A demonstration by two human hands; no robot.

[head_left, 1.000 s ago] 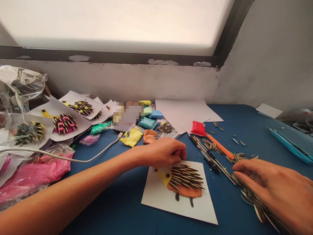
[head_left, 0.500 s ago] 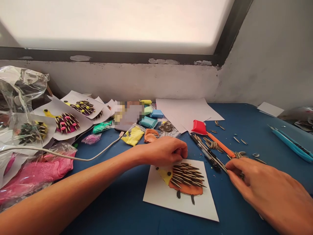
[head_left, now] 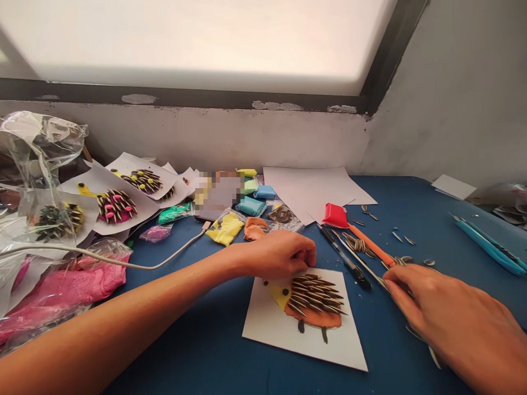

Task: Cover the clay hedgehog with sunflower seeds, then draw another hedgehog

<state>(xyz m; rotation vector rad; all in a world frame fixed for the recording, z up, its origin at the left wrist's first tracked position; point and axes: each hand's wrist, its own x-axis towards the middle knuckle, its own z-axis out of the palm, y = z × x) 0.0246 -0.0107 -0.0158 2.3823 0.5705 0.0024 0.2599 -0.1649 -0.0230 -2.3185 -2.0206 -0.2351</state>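
- Right hand (head_left: 448, 312) on the move: half a second ago the slim metal tool (head_left: 363, 262) lay close alongside the black pen (head_left: 348, 260), and now its near end has swung out, leaving a strip of blue worktop (head_left: 197, 340) between them!
- Thumb and forefinger closed around that near end, though the knuckles hide part of the grip; loose sunflower seeds (head_left: 358, 245) show around the hand.
- Left hand (head_left: 284, 252) holding its place, fingers curled well in, wrist arched over, set at the top edge of the white card (head_left: 346, 351); whether anything sits inside those fingers, I can't tell.
- Centre stage, the clay hedgehog (head_left: 315, 318) lies flat on that card between the hands: yellow face, orange body, two dark legs, rows of seeds for spines.
- Writing? Pixelation covers the device (head_left: 220, 195) by the white cable's plug (head_left: 207, 225); any print on the pen is too small to read.
- Beyond the left hand, yellow clay (head_left: 224, 229) and orange clay (head_left: 255, 229) in clear wrap; further right, a red packet (head_left: 335, 215) beside an orange stick (head_left: 374, 247).
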